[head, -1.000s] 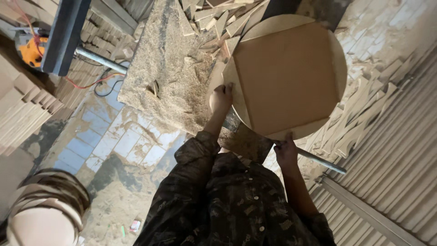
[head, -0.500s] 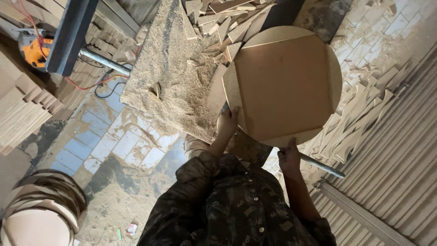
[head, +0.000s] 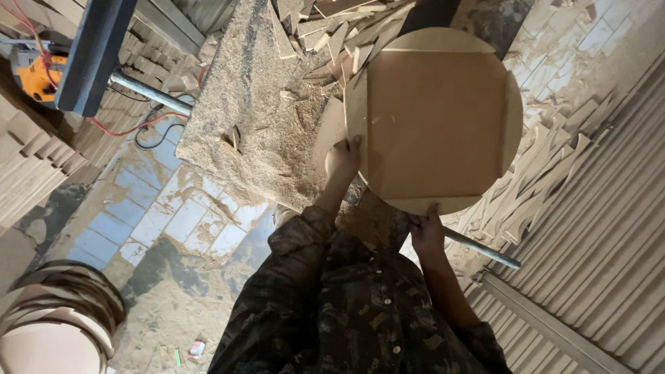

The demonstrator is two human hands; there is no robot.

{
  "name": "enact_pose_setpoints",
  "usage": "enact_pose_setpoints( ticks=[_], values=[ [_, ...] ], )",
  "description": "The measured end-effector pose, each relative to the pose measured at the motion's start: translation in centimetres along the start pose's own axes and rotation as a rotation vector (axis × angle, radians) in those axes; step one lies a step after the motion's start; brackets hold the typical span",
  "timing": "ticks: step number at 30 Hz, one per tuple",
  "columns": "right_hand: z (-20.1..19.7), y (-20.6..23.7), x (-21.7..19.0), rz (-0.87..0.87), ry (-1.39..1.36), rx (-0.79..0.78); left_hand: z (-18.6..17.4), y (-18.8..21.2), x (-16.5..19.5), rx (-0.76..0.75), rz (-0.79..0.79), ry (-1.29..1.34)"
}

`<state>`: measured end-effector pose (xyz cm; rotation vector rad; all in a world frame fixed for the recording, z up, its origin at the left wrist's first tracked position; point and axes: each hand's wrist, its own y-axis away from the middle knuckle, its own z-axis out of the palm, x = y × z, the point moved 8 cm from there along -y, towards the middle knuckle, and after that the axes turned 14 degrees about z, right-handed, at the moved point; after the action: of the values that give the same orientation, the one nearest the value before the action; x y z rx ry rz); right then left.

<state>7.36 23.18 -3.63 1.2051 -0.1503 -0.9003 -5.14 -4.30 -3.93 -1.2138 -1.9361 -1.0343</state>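
A round wooden disc [head: 435, 119] with a darker square panel on its face is held in front of me over the saw table [head: 242, 104]. My left hand [head: 342, 158] grips its left edge, fingers over the rim. My right hand [head: 427, 229] holds its lower edge from beneath. A second disc edge [head: 328, 131] shows just behind the left side. My dark patterned shirt fills the bottom of the view.
The table is covered in sawdust, with offcut strips [head: 325, 28] heaped at its far end. More curved offcuts [head: 547, 187] lie at right beside a corrugated metal wall [head: 609, 263]. A metal pipe [head: 485, 251] runs below. A stack of round discs [head: 55, 318] stands bottom left; an orange power tool [head: 31, 73] far left.
The disc has shifted slightly with both hands staying on it; my left hand slid a little lower along the left edge. The view has moved a bit.
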Motion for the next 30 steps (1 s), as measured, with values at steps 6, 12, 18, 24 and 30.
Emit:
enact_pose_setpoints(
  ticks=[6, 12, 18, 24, 30],
  values=[
    [1.0, -1.6, -1.5, -0.031, 0.068, 0.153, 0.0, -4.1, 2.2, 0.023, 0.038, 0.000],
    [1.6, 0.1, -0.7, -0.047, 0.049, -0.077, -0.4, -2.2, 0.9, 0.039, 0.137, 0.094],
    [-1.0, -0.9, 1.7, 0.032, 0.043, 0.012, 0.1, -2.4, -1.8, 0.026, 0.063, 0.053],
    [-0.3, -1.6, 2.0, 0.050, 0.025, -0.007, 1.7, -1.9, -1.6, -0.069, 0.014, 0.242],
    [1.1, -0.2, 4.0, 0.077, 0.056, -0.025, 1.3, 1.6, -2.5, -0.008, 0.031, 0.107]
  ],
)
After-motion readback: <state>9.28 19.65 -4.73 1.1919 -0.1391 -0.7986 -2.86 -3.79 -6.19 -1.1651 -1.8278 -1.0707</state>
